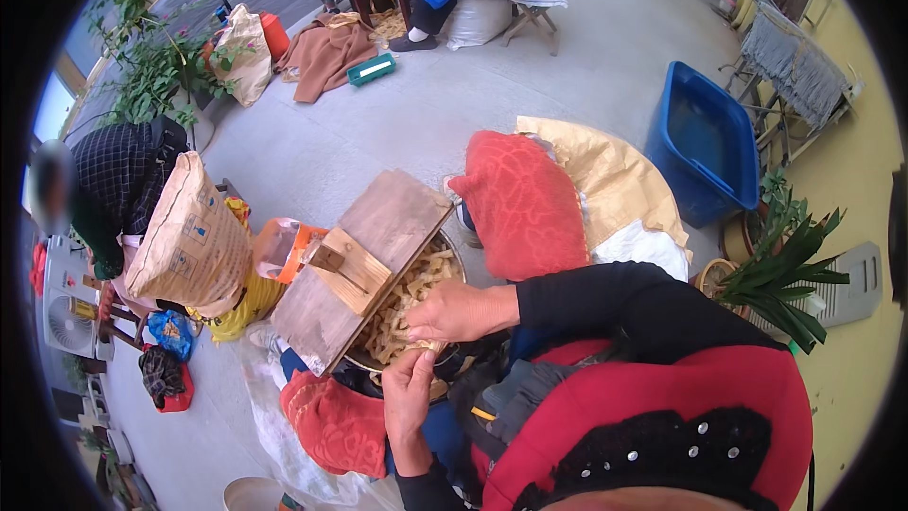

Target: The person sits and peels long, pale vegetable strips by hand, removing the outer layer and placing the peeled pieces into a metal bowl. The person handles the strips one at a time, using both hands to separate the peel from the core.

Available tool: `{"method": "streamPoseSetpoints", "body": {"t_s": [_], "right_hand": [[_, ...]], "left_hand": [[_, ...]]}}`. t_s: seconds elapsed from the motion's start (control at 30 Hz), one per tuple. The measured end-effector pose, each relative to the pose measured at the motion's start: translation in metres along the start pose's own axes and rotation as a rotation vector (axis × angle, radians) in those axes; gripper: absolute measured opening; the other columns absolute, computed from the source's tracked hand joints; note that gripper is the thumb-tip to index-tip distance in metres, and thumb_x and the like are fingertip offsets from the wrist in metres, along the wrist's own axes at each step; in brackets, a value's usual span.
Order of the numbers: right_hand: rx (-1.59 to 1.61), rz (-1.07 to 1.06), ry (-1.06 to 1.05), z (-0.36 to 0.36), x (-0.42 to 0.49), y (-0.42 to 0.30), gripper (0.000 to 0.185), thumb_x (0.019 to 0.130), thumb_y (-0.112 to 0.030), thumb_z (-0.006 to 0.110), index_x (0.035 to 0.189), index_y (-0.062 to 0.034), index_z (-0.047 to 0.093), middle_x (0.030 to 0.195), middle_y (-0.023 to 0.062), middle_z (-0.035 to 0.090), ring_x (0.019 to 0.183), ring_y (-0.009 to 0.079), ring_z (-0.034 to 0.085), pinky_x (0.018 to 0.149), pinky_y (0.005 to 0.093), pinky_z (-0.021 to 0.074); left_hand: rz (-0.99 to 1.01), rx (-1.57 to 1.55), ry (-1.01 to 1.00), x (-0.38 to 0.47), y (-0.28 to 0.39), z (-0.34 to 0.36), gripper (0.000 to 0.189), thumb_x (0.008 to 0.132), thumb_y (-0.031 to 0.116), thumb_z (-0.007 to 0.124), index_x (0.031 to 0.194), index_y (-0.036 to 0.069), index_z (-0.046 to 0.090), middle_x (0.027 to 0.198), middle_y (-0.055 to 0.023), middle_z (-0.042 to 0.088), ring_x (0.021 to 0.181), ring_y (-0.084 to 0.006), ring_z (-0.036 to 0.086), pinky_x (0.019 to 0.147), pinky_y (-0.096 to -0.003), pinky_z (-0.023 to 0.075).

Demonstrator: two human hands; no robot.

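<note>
My right hand (454,312) and my left hand (408,383) meet over a round basin (462,266), thumbs and fingers pinched. A small pale tan piece (425,345) is held between them, partly covered by the fingers. Many similar tan pieces (436,273) fill the basin beneath; I cannot tell their material. A broad wooden board (397,202) lies across the basin, hiding part of it. On this board sits a smaller wooden plate (355,273) bearing a wooden block (326,257) and a thin dark strip or slot.
Red cloths (525,206) cover my knees. A blue plastic tub (702,142) and potted plant (773,277) stand at right. Leftward, a person in a checked top (120,163) bends behind a large paper sack (195,241). An orange-rimmed clear container (284,248) sits beside the board. Other people sit farther off.
</note>
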State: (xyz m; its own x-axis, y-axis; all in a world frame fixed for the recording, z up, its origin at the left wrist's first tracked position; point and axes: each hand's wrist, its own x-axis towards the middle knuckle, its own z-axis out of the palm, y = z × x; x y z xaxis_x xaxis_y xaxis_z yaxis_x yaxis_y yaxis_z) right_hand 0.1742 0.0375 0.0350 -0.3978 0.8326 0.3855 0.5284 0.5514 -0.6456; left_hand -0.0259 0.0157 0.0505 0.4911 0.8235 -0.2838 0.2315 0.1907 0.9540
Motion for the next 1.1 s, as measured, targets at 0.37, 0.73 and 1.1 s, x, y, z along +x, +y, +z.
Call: {"method": "streamPoseSetpoints", "body": {"t_s": [0.37,0.73,1.1], "right_hand": [[1.087,0.031,-0.202,-0.073,0.011,-0.109,0.023,0.095,-0.017,0.063,0.108,-0.0003,0.071,0.086,-0.0017,0.065,0.073,0.0045,0.056,0.066,0.0208,0.0474],[0.165,0.242,0.196,-0.009,0.009,-0.021,0.019,0.088,-0.011,0.062,0.105,-0.0076,0.070,0.087,0.0104,0.071,0.082,0.0241,0.069,0.070,0.0320,0.0532],[-0.070,0.038,0.163,0.011,-0.006,-0.003,0.011,0.081,-0.012,0.063,0.090,-0.0078,0.065,0.090,0.0073,0.064,0.085,0.0298,0.062,0.074,0.0398,0.0461]], "left_hand": [[0.515,-0.256,0.262,-0.014,0.061,0.024,0.040,0.100,0.029,0.053,0.088,-0.007,0.066,0.068,-0.0005,0.058,0.060,-0.0054,0.048,0.052,-0.0219,0.0357],[0.342,-0.430,0.207,0.028,0.002,0.046,0.030,0.098,0.017,0.057,0.123,0.002,0.052,0.071,0.0054,0.049,0.051,-0.0009,0.038,0.044,-0.0172,0.0277],[0.461,0.167,0.424,0.014,-0.034,0.039,0.010,0.092,0.008,0.060,0.100,0.001,0.059,0.068,-0.0056,0.053,0.055,-0.0174,0.050,0.049,-0.0291,0.0395]]}}
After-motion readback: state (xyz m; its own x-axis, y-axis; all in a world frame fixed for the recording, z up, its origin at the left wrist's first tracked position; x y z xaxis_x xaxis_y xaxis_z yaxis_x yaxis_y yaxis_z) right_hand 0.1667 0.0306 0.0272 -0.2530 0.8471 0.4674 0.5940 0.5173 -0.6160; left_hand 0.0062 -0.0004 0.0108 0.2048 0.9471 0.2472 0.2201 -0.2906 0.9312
